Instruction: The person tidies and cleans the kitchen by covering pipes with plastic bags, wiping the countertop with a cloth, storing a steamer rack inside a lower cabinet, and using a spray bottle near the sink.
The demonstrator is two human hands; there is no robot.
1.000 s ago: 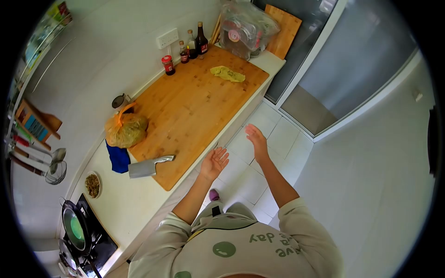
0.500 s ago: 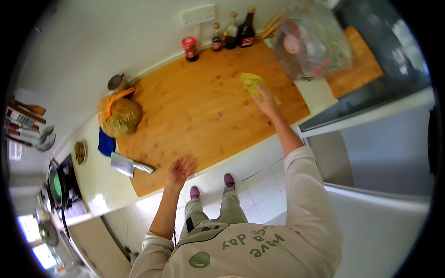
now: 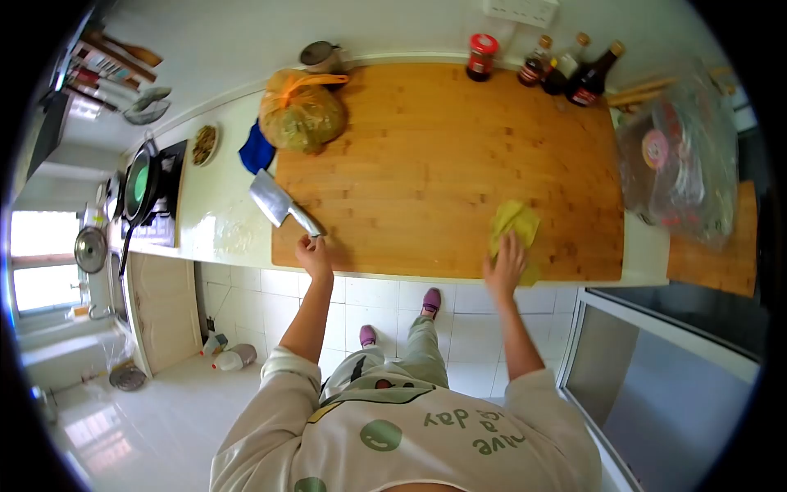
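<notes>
A large wooden cutting board (image 3: 410, 164) covers much of the counter. Near its front right, my right hand (image 3: 507, 264) is closed on a yellow-green cloth (image 3: 516, 221), pressing it against the wood. My left hand (image 3: 315, 256) is at the board's front left, its fingers pinched together at the handle end of a cleaver (image 3: 275, 199). The cleaver lies flat across the board's left edge, its blade pointing to the back left. Behind it are a blue cloth (image 3: 257, 149) and a tied orange plastic bag (image 3: 302, 119) with greenish contents.
A red-lidded jar (image 3: 482, 57) and several bottles (image 3: 592, 75) line the wall. To the right are a clear plastic bag (image 3: 684, 156) and a smaller wooden board (image 3: 721, 242). On the left stand a dish of food (image 3: 204, 145) and a pan (image 3: 141, 182) on the stove.
My view has swung left. My right hand has brought the cloth nearer the board's front edge. My left hand, apart from the cleaver before, is now at its handle.
</notes>
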